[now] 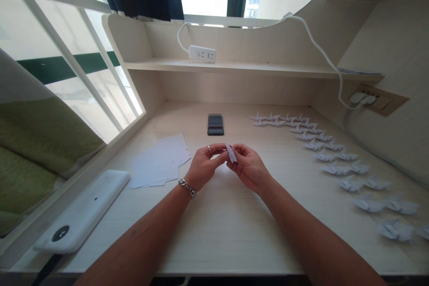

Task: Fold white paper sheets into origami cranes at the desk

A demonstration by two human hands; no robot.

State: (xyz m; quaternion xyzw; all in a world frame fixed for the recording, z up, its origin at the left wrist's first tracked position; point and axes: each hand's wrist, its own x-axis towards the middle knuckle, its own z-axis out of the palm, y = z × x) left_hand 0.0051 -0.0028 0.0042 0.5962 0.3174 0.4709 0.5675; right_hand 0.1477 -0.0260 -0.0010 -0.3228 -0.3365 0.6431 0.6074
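A small piece of folded white paper point(231, 153) is held up between my two hands, above the middle of the desk. My left hand point(204, 163), with a ring and a chain bracelet, pinches its left side between thumb and forefinger. On the other side my right hand point(248, 166) grips the paper, fingers curled behind it. Loose white paper sheets point(156, 161) lie in an overlapping pile left of my hands. Several folded paper cranes point(337, 169) stand in rows along the right side of the desk.
Beyond my hands lies a small dark flat case point(215, 125). A long white device point(83, 210) with a black cable rests at the left edge. On the shelf point(234, 68) sits a white power strip point(202, 53), its cord running to a wall socket point(378, 98) at right.
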